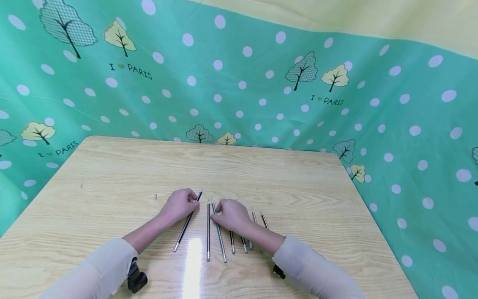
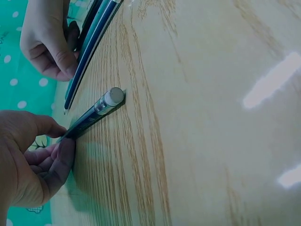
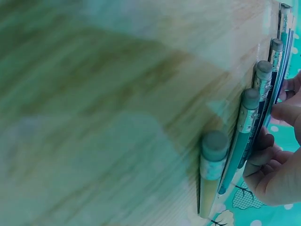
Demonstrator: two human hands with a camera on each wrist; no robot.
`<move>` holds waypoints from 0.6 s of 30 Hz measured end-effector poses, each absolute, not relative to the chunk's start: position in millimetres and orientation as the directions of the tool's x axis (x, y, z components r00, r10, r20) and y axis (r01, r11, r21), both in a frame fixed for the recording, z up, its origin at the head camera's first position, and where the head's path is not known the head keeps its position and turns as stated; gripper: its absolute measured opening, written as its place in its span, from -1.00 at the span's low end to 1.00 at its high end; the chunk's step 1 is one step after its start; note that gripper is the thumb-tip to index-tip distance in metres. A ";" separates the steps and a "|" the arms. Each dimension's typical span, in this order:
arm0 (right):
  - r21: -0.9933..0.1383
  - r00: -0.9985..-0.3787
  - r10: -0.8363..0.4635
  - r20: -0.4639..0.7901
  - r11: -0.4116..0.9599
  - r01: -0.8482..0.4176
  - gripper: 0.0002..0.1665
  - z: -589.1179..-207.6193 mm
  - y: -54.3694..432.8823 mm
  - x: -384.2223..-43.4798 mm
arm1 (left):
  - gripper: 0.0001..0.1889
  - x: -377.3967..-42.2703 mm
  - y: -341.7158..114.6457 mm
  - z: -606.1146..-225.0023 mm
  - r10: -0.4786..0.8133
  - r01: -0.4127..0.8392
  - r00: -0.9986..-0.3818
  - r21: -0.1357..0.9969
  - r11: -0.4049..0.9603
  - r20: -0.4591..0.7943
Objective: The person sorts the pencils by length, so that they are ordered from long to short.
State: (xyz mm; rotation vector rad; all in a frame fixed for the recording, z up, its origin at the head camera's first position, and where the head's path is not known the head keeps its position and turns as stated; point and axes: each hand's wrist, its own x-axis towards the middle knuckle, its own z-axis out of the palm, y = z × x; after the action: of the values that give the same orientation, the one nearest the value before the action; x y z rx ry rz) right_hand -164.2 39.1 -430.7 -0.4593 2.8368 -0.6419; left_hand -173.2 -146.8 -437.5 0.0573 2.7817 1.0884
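My left hand [image 1: 181, 204] pinches a dark pencil [image 1: 183, 232] close to its pointed end, between thumb and fingers. That pencil slants, with its white eraser end toward me; the left wrist view shows the eraser [image 2: 114, 96] close over the wood. A second dark pencil [image 1: 208, 236] lies straight between the two hands. Just right of it, my right hand [image 1: 234, 216] pinches a teal pencil [image 1: 221, 241] near its tip. Several more pencils [image 1: 232, 243] lie under and beside the right wrist, partly hidden by it. In the right wrist view their eraser ends [image 3: 251, 99] stand in a row.
The pencils lie on a light wooden table [image 1: 123, 178]. A tiny scrap [image 1: 155, 196] sits left of the left hand. Behind the table hangs a green dotted cloth [image 1: 239, 83]. A small black camera [image 1: 137, 280] is worn on the left wrist.
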 end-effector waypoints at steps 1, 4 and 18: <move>-0.453 -0.935 -0.334 -0.122 0.857 -0.246 -0.70 -430.9 39.0 -164.6 | -0.73 -173.6 -146.7 -437.2 0.091 -0.022 -0.987 0.677 0.735 -0.130; -0.479 -0.940 -0.315 -0.133 0.850 -0.217 -0.74 -430.4 39.3 -165.2 | -0.73 -174.7 -146.5 -437.3 0.087 -0.026 -0.988 0.680 0.732 -0.131; -0.691 -0.925 -0.314 -0.214 0.718 -0.084 -0.85 -429.3 41.9 -170.2 | -0.71 -174.6 -150.9 -437.5 0.077 -0.038 -0.989 0.729 0.684 -0.124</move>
State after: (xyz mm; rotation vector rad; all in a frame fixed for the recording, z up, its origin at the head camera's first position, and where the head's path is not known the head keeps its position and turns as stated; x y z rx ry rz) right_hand -170.2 41.9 -429.3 -0.3116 2.6074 -1.0272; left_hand -174.6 -150.9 -437.5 0.0321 2.7485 1.1940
